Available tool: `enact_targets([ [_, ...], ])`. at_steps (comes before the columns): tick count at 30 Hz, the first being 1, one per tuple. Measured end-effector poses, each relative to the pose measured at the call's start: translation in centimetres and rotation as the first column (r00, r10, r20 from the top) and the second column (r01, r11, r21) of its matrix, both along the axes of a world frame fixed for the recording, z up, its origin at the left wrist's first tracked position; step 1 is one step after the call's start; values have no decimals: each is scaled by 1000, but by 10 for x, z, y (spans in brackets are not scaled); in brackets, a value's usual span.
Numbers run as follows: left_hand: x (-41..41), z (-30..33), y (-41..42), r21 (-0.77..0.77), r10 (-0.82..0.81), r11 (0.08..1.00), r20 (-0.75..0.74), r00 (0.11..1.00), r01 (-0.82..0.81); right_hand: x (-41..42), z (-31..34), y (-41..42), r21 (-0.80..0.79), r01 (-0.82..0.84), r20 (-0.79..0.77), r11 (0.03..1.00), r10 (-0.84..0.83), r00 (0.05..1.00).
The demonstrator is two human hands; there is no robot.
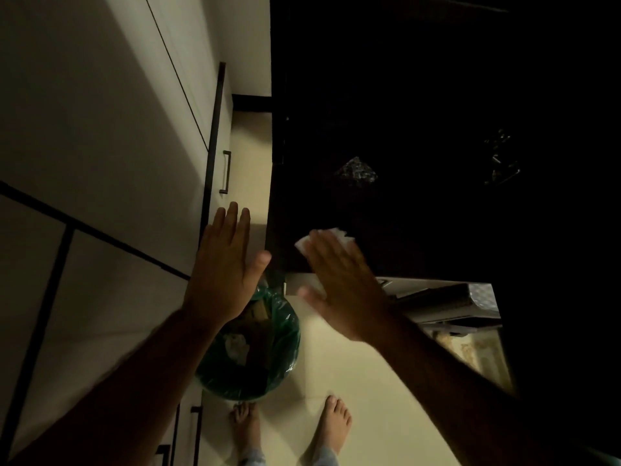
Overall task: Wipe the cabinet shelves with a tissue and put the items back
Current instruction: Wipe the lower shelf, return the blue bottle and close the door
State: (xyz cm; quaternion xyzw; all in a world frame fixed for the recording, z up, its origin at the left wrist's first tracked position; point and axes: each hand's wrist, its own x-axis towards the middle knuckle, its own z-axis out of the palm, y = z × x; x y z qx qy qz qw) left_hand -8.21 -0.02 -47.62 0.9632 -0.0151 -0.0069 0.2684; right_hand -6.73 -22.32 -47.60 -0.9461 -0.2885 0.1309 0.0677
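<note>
Two hands are up by the dark cabinet (420,136): the right hand (342,284) lies flat with straight fingers, pressing a white tissue (331,238) on the cabinet's dark front part. The tissue sits right under those fingers, peeking out past the tips, so the right hand is the one to wipe. The left hand (221,270) is wide and holds nothing, just beside, above a green-lined bin (265,358).

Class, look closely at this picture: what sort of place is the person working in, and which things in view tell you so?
Probably a home kitchen or utility area. Pale cabinet fronts with dark handles line one side, a bin lined with a green bag stands on the tiled floor, and the right hand presses a tissue on a dark surface.
</note>
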Motion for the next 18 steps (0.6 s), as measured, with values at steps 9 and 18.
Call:
enact_targets([
  [9,10,-1,25,105,29,994,-21,999,-27,62,-6,66,-18,132,57,991,-131,990],
  [18,17,1,50,177,31,984,-63,998,-20,37,-6,38,-39,94,92,995,-90,992],
])
